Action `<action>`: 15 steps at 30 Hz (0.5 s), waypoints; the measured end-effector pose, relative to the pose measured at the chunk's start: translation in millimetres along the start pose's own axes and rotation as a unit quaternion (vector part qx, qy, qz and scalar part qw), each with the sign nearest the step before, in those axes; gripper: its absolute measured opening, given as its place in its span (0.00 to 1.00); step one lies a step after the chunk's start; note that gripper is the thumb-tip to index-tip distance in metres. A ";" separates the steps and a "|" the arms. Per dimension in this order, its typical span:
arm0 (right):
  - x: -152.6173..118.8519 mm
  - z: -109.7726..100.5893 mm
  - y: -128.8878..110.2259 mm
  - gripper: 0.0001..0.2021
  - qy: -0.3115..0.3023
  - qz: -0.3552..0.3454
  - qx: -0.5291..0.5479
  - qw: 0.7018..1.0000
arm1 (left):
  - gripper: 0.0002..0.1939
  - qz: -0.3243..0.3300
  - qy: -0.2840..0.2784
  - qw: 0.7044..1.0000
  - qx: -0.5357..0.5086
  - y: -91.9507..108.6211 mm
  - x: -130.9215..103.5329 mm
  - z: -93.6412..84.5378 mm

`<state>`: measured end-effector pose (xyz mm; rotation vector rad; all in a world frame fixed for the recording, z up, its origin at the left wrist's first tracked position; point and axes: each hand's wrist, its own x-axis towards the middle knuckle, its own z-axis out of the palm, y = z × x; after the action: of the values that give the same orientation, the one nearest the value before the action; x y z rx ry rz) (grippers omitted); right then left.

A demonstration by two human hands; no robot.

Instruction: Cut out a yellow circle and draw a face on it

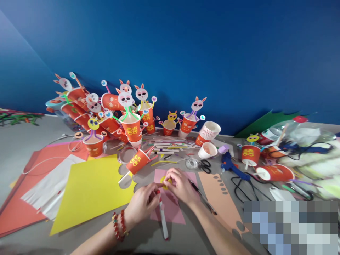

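My right hand [180, 186] is closed on a small yellow paper circle [166, 182], thumb and fingers pinching it above a pink paper sheet [172, 212]. My left hand [143, 202], with a red bead bracelet on its wrist, is curled with its fingertips at the circle's left edge. Part of the circle is hidden by the fingers. Just beneath my left thumb is a white marker with a red end [163, 217], slanting down over the pink sheet. A black pen [203, 196] lies beside my right wrist.
Yellow sheet [92, 191] and orange sheets [18, 198] lie left; a peach sheet with cut holes [220, 198] lies right. Red cups with paper bunny faces [130, 127] crowd the back. Black scissors [205, 166], clear tape [191, 163] and a blue glue gun [233, 166] are beyond my hands.
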<state>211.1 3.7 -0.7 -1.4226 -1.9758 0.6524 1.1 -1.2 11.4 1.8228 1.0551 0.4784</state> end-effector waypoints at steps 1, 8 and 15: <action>0.7 -0.2 -0.3 0.05 -0.001 0.002 0.005 1.000 | 0.11 0.000 0.000 1.000 0.003 -0.5 -0.1 0.2; 1.7 6.1 -3.8 0.07 0.023 0.014 -0.026 0.999 | 0.12 0.004 0.004 1.000 0.008 1.1 -1.1 -0.3; 1.1 7.9 -3.6 0.06 0.024 0.016 -0.037 0.999 | 0.12 0.002 0.001 1.000 0.009 1.8 0.1 -0.7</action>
<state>202.8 3.3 -3.4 -1.5028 -1.9617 0.5605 1.6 -1.1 13.3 1.8407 1.0592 0.4750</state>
